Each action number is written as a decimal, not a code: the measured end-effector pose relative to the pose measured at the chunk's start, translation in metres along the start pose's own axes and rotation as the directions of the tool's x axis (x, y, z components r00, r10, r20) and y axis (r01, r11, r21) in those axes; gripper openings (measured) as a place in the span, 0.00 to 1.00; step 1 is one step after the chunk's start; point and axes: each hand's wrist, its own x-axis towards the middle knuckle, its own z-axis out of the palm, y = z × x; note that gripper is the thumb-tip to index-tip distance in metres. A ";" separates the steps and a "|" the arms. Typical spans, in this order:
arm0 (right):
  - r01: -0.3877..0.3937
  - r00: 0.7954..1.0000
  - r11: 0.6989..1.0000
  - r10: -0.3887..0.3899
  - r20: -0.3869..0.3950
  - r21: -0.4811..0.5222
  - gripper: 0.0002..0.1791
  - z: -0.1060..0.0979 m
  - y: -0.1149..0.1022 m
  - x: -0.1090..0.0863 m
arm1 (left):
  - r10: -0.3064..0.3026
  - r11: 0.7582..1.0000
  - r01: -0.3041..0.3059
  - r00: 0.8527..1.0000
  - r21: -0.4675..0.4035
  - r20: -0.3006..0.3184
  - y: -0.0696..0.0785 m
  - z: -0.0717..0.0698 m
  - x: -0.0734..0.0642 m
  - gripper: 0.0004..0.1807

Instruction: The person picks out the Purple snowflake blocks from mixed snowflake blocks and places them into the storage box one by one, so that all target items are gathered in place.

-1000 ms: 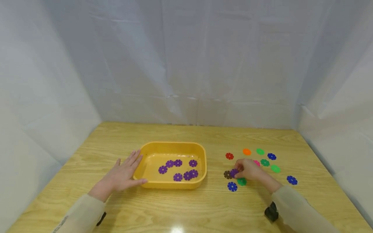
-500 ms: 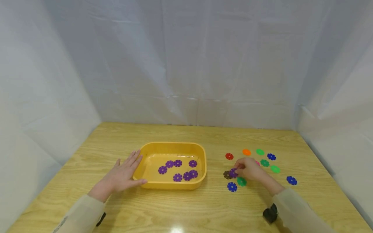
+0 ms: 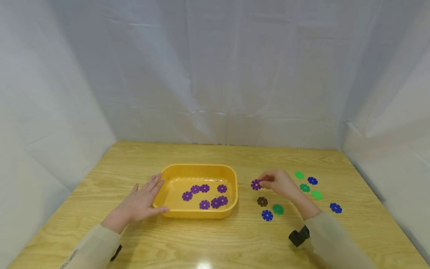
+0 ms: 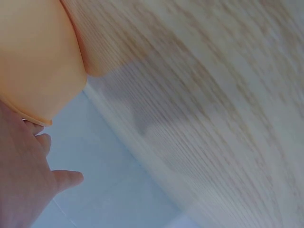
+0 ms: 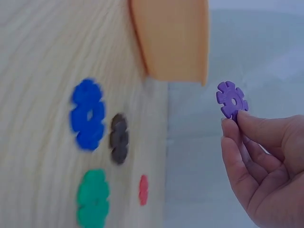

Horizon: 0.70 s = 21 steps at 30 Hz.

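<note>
My right hand [image 3: 279, 184] pinches a purple snowflake disc [image 3: 256, 184] between thumb and forefinger, raised above the table to the right of the yellow plastic basin [image 3: 195, 213]. The right wrist view shows this slotted disc [image 5: 232, 99] standing out from the fingertips. My left hand [image 3: 142, 203] rests against the basin's left end, fingers spread straight along the rim and thumb at the near edge. In the basin lie several purple discs [image 3: 204, 204], two of them overlapping. A brown disc [image 3: 262, 201] lies on the table just below the held one.
Near the brown disc lie a blue disc [image 3: 267, 215] and a green disc [image 3: 278, 209]. Several more green and blue discs [image 3: 336, 208] are spread at the right. A red disc [image 5: 143, 190] shows in the right wrist view. White sheeting [image 3: 215, 74] encloses the wooden table [image 3: 215, 243].
My right hand has lifted the purple disc off the brown one and moved it up and left toward the basin. It now covers the red, orange and pink discs. My left hand stays put.
</note>
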 end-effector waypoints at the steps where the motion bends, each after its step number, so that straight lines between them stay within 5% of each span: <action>1: -0.002 1.000 1.000 0.002 -0.004 -0.003 0.06 0.001 -0.004 0.002 | 0.001 1.000 -0.001 1.000 0.001 0.000 0.000 0.000 0.000 0.50; 21: 0.077 0.991 0.992 -0.087 0.102 0.099 0.05 0.065 -0.060 0.048 | 0.009 1.000 -0.009 1.000 0.013 -0.018 0.000 0.001 0.002 0.49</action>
